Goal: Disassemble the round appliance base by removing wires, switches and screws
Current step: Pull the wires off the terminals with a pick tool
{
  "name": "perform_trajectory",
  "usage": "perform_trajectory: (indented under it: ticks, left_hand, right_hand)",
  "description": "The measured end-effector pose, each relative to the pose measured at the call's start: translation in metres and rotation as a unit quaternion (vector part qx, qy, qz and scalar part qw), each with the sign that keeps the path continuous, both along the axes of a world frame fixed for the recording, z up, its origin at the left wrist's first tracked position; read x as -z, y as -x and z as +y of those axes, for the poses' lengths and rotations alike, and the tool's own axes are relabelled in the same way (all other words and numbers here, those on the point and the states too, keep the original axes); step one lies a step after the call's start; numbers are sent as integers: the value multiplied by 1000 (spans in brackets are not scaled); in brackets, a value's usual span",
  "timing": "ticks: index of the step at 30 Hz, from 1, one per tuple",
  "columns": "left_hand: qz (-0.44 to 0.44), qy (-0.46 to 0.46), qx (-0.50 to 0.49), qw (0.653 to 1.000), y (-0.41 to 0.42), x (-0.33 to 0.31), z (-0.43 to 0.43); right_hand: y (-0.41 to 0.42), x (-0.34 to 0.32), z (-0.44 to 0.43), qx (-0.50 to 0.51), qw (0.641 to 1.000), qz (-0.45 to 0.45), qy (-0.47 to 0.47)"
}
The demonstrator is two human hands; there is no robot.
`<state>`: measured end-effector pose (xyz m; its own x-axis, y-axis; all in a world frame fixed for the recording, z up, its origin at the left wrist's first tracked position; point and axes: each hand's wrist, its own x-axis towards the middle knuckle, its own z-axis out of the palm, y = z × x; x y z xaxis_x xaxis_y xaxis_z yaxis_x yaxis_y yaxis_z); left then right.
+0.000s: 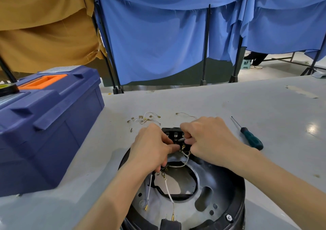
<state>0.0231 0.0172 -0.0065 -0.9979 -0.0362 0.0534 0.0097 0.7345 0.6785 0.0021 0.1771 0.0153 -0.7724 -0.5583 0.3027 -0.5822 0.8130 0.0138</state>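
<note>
1. Grey worktable (229, 102) fills the lower half of the frame and carries everything listed below.
2. Lower centre, nearest the viewer: round appliance base (220, 194), open side up. A hex bolt (228, 217) sits at its lower-right rim. Two white leads (168, 192) lie loose across its central opening, brass tips pointing toward the bottom edge.
3. Centre: black switch block (173, 132) at the far rim of the base, between both hands. The left hand (150, 146) curls round its left side, thumb pressed toward the brass terminals. The right hand (210, 138), fingers curled, pinches a sleeved connector (181, 138) on the block's right part.
4. Deciding relation: the connector lies just left of the right fingertips, nearer that hand. The lead below it runs down-frame from the block into the base opening. The pull probably has to go away from the block while the left hand braces it.
5. Obstruction: neighbouring terminals crowd the grip. The hands hide much of the block, so any screws holding it cannot be seen.
6. Above the hands: detached wires (146, 117) in a small heap. Right of centre, well apart: screwdriver (252, 138), tip pointing to upper left.
7. Left: blue toolbox (47, 123). Upper frame: blue curtains (158, 44).
</note>
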Motion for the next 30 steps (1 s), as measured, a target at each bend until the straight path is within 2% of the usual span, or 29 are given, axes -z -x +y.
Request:
perform_trajectory:
  ticks: [4,8,18,23,30]
  left_hand:
    - [-3,1,8,1000,0,2,2]
    - [-9,0,0,1000,2,1,4]
    - [-6,15,12,1000,-2,-4,5]
    - [15,43,1,999,-2,-6,5]
    - [14,32,4,999,-1,-4,5]
  right_hand:
    - [-4,3,-4,1,996,45,-75]
    - [-6,-2,-10,-15,994,38,-106]
    - [10,-5,-9,-27,999,-27,3]
    - [8,4,-4,6,1000,-9,28]
    - [-6,-1,-7,17,998,19,-64]
